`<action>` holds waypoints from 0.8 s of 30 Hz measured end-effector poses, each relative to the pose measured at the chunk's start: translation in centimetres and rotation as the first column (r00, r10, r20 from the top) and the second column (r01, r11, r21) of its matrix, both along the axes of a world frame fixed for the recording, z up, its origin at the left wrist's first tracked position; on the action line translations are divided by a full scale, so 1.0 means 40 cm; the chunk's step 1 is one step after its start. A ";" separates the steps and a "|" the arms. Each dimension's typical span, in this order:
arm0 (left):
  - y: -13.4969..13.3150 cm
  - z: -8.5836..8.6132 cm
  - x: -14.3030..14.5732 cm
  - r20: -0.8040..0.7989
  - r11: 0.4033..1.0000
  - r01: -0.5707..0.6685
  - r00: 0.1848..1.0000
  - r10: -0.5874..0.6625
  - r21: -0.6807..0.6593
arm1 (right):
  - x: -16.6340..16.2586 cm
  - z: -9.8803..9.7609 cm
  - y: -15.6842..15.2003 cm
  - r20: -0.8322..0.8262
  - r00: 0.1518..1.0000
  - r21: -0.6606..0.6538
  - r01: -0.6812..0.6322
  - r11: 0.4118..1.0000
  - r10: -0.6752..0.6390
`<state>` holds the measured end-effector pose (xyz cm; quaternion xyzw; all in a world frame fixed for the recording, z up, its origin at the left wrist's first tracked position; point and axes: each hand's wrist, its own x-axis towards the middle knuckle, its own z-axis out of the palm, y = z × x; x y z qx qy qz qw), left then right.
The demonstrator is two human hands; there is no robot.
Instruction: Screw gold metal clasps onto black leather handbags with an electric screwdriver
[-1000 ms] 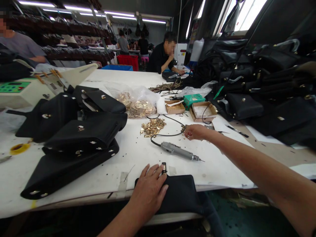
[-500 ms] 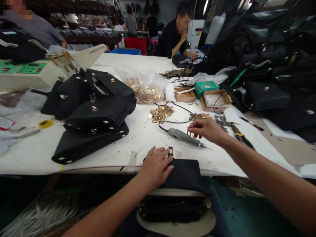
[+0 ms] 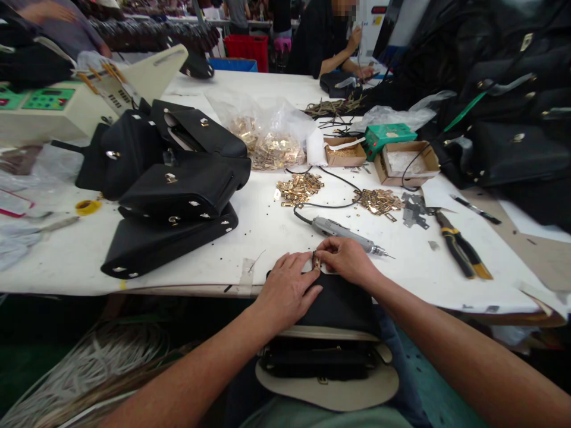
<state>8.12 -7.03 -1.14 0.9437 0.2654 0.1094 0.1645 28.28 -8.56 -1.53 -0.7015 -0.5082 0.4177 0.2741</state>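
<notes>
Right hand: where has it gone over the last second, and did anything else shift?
The right hand came back from the loose gold fittings to the near edge of the table and pinches a small metal piece beside the left hand. The left hand stayed pressed on the black bag; the electric screwdriver did not move.

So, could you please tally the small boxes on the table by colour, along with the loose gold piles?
Brown boxes: 2
Green box: 1
Gold piles: 2
Total: 5
</notes>
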 end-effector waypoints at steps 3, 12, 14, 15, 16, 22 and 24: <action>-0.001 -0.001 0.002 -0.028 1.000 0.019 0.999 -0.019 0.015 | -0.006 0.003 0.005 0.093 0.996 -0.001 -0.011 1.000 0.011; 0.002 -0.005 0.005 -0.084 0.997 0.065 0.994 -0.063 0.027 | -0.008 0.007 0.022 0.226 0.972 -0.015 -0.058 0.998 0.060; 0.005 -0.003 0.006 -0.100 0.997 0.073 0.993 -0.070 0.031 | -0.006 0.006 0.020 0.212 0.975 -0.012 -0.063 0.998 0.064; 0.006 -0.002 0.006 -0.107 0.996 0.078 0.992 -0.074 0.031 | -0.004 0.006 0.019 0.198 0.978 -0.016 -0.066 0.998 0.068; 0.008 -0.001 0.007 -0.113 0.996 0.082 0.990 -0.078 0.030 | -0.002 0.006 0.018 0.182 0.981 -0.024 -0.065 0.998 0.069; 0.015 0.000 0.005 -0.123 0.994 0.105 0.987 -0.101 0.029 | 0.006 0.007 0.014 0.159 0.986 -0.034 -0.040 0.999 0.045; 0.017 0.000 0.006 -0.125 0.993 0.111 0.987 -0.106 0.029 | 0.007 0.005 0.016 0.169 0.984 -0.021 -0.057 0.998 0.060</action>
